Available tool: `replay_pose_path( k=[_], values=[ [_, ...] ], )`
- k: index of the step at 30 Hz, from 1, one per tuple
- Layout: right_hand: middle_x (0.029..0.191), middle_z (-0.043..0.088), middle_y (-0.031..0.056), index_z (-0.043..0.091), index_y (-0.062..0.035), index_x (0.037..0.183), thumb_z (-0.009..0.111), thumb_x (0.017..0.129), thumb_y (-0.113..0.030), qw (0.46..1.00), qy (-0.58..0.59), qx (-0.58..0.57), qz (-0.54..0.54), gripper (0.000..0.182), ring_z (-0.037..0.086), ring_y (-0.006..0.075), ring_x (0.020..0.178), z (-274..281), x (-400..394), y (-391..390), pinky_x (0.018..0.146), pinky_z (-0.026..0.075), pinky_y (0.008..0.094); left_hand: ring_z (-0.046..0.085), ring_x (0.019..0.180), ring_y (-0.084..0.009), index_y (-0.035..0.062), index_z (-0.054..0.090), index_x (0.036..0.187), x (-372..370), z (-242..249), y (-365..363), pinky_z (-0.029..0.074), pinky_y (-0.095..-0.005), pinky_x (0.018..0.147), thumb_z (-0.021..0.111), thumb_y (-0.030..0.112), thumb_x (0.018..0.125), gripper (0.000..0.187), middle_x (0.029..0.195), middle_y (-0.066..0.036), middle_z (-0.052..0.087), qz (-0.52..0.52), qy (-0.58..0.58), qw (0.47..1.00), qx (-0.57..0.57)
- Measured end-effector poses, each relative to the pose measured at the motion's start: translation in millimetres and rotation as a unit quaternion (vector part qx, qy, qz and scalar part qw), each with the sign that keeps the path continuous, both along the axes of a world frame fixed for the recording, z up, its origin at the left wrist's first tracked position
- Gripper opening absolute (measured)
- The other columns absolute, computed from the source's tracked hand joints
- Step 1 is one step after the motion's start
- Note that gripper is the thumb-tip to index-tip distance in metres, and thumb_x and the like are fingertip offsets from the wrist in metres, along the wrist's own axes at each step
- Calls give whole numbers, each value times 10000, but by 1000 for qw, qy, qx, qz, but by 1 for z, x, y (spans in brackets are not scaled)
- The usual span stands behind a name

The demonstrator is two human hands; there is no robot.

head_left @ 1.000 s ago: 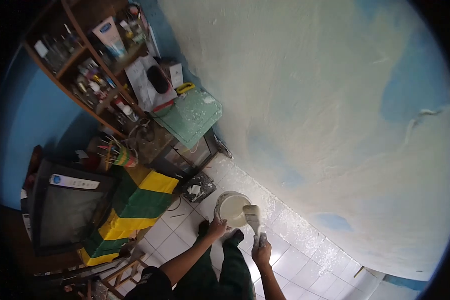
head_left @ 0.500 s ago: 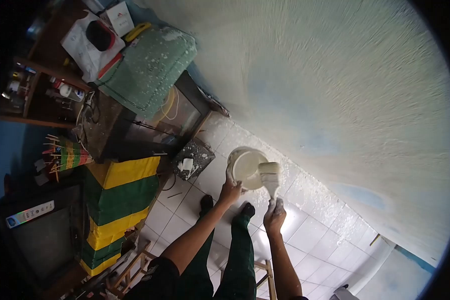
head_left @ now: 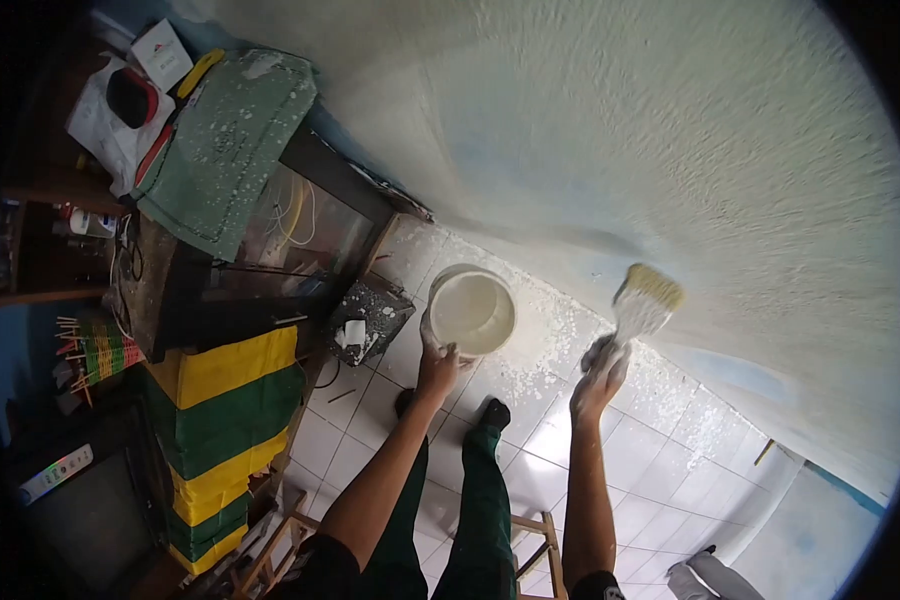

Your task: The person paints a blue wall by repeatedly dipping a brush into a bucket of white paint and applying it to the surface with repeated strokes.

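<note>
My left hand (head_left: 439, 362) grips the near left rim of a white bucket (head_left: 473, 312), its thumb over the edge. Pale, whitish paint shows inside the bucket. To the right, my right hand (head_left: 601, 373) is closed around the handle of a wide paintbrush (head_left: 647, 301). The brush's yellowish bristles point up toward the wall (head_left: 610, 190), and white paint coats its lower part and handle. Bristle tips overlap the lower wall in this view. Whitish, streaky coating covers much of the wall, with bluish patches showing through.
White paint spatters the tiled floor (head_left: 610, 460) along the wall. A dark speckled box (head_left: 375, 318) stands left of the bucket, beside a cabinet with a green cloth (head_left: 232, 140) on top. Yellow-and-green striped cloth (head_left: 232, 400) hangs at left. A wooden stool (head_left: 535, 555) is by my legs.
The paintbrush has left the bucket's rim and moved up and right toward the wall in my right hand. The bucket has shifted slightly left, and the view has turned a little.
</note>
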State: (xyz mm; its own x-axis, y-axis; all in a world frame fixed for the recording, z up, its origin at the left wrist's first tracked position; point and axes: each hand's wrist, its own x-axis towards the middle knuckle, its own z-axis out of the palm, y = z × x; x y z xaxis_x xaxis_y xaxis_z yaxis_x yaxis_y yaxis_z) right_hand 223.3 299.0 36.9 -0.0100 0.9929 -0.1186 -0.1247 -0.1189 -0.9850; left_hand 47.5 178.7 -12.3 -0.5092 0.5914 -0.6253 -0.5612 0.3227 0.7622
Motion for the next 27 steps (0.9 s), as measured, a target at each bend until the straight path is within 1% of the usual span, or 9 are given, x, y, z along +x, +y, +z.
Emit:
replay_pose_path(
  k=[2,7,10,11,14,15,18,21,27],
  values=[
    [694,406,-33,446,-97,875,393,937,-309,998,42,-29,-39,227,344,35,563,-21,-14,28,474,266,173,501,1023,-389,226,29,1325,0,-17,-25,551,-411,734,359,-13,860,618,1277,-224,246,-13,3,1000,-24],
    [663,413,-36,455,-126,860,412,923,-347,980,77,-158,-96,234,367,36,524,-141,-18,29,439,281,179,494,1036,-381,218,21,1333,6,-24,-78,543,-423,733,379,-15,852,644,1307,-224,222,7,-38,996,-84],
    [627,415,-35,461,-123,844,429,910,-370,958,27,-265,-104,257,368,40,486,-207,-2,2,409,297,186,455,1068,-424,227,56,1317,12,-37,-109,533,-482,751,385,-7,857,611,1288,-205,211,10,-39,995,-96],
    [593,416,-23,468,-101,830,434,904,-378,951,25,-289,-107,289,358,53,435,-231,8,-6,376,304,201,449,1070,-434,227,52,1315,14,-52,-124,534,-489,743,392,-5,857,616,1289,-204,213,8,-36,996,-76],
    [584,425,-9,473,-73,826,433,904,-370,938,-31,-339,-73,310,359,67,406,-267,34,-8,362,298,212,448,1076,-428,216,47,1314,18,-51,-137,538,-477,745,396,8,866,606,1293,-207,209,9,-47,994,-94],
    [590,432,6,478,-44,836,437,903,-358,940,-3,-336,-54,323,363,80,390,-259,37,-3,353,298,223,450,1075,-425,212,46,1314,20,-49,-141,537,-473,750,398,12,868,602,1292,-208,209,6,-47,994,-99],
    [600,423,1,486,-17,867,453,901,-326,956,-25,-291,-27,313,348,77,402,-214,30,27,368,295,227,453,1075,-415,203,45,1314,25,-42,-141,537,-461,763,400,17,873,596,1291,-212,209,-2,-50,993,-106],
    [588,401,-10,487,-7,869,451,904,-303,956,7,-293,-18,300,332,72,419,-136,18,47,388,289,223,452,1079,-409,200,45,1315,29,-33,-141,539,-449,769,395,6,874,595,1292,-215,208,-9,-54,993,-105],
    [575,330,-47,494,-19,840,446,915,-281,976,58,-209,-24,277,278,42,454,17,-2,16,408,248,189,430,1103,-401,196,35,1321,29,-12,-133,530,-451,779,387,-17,860,619,1305,-215,193,-11,-85,991,-98]
  ],
)
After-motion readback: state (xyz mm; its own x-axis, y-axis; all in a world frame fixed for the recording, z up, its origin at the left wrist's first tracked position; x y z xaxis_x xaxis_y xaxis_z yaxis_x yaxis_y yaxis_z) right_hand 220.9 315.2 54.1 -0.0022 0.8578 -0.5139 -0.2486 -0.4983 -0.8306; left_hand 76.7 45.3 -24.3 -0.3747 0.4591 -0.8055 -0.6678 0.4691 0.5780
